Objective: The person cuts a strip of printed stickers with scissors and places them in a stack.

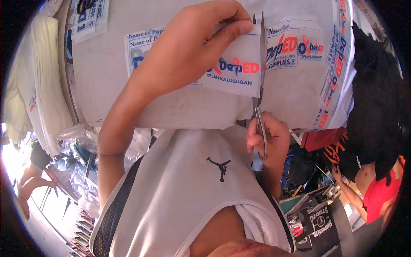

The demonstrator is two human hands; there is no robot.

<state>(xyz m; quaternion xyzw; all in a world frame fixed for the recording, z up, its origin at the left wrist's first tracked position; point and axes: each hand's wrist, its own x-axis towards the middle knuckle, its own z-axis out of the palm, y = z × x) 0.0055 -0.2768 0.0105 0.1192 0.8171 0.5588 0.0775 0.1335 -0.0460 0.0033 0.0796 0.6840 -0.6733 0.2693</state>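
Note:
My left hand (184, 51) reaches over a light grey work surface (180, 109), its thumb and fingers pinching the top of a white printed piece (231, 83), which looks like thin cloth or plastic. My right hand (276, 132) has its fingers through the handles of metal scissors (262, 64) pointing away from me. Their blades stand slightly apart at the tips, along the right edge of the piece. Beneath my left hand lies another printed white piece (135, 47), partly hidden. Just right of the blades rest more printed pieces (291, 43) with red and blue lettering.
Long printed white strips (336, 64) run along the surface's right side, beside hanging black cloth (372, 98). Folded off-white cloth (49, 81) hangs at the left. More printed pieces (90, 19) lie at the far left corner. A person in red (381, 197) is at the right, another person's arm (36, 182) at the left.

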